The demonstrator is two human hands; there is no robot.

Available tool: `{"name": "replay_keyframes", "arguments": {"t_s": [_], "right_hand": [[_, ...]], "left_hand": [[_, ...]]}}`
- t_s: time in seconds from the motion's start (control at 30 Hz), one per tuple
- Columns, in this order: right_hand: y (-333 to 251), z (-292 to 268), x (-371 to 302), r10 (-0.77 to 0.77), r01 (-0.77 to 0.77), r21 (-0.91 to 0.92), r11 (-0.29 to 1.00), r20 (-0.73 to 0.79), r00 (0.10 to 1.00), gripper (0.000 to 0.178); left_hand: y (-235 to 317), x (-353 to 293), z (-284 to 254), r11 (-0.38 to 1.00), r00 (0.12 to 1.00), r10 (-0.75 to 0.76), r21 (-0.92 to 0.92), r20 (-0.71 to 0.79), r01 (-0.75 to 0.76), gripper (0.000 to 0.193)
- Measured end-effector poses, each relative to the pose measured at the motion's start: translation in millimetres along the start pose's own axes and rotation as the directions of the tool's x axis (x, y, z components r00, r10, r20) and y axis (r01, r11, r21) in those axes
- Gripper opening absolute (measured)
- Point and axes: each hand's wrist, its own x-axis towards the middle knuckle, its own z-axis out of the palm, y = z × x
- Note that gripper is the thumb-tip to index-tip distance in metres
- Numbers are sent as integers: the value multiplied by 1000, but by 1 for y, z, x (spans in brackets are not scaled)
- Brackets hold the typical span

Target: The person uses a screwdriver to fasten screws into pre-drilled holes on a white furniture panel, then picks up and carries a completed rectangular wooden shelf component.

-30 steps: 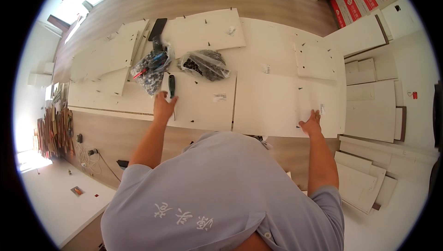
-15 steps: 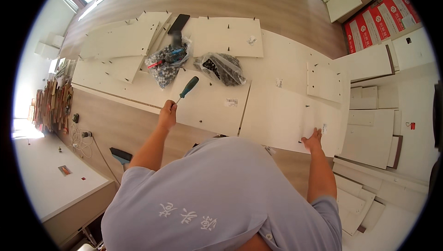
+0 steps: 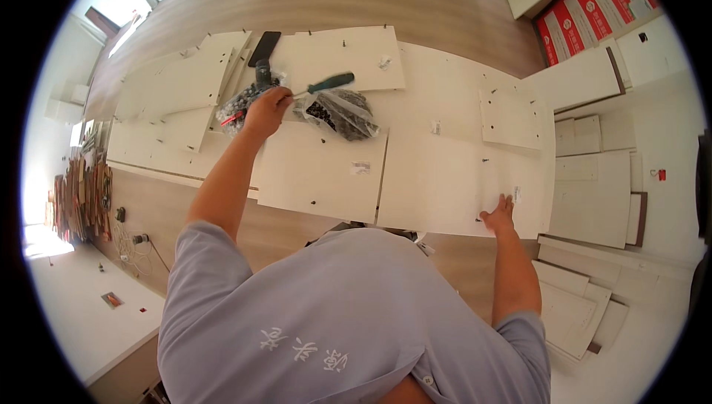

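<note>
the left hand is closing its grip around a green-handled screwdriver above a clear hardware bag; the right hand is lying open, pressing flat on a white panel.

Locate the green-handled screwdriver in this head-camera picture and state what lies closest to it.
The screwdriver lies left of centre near the top, on the white panels, its shaft at the left hand, just above a clear bag of dark hardware.

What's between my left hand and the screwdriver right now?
Nothing visible: the left hand is at the shaft end of the screwdriver, whose green handle lies over a clear bag of hardware on the white panels.
</note>
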Motion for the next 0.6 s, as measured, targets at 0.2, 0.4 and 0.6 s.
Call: {"name": "replay_keyframes", "arguments": {"t_s": [0.2, 0.4, 0.6], "right_hand": [[-4, -3, -3, 25, -25, -9, 1000, 8, 1000, 110], [-1, -2, -6, 13, -12, -27, 1000, 9, 1000, 114], [32, 6, 0, -130, 145, 264, 954, -76, 989, 94]], "left_hand": [[1, 25, 70, 891, 884, -229, 454, 408, 21, 27], [-6, 17, 85, 859, 918, -170, 510, 359, -40, 32], [5, -26, 89, 979, 994, -5, 200, -109, 27, 43]]}}
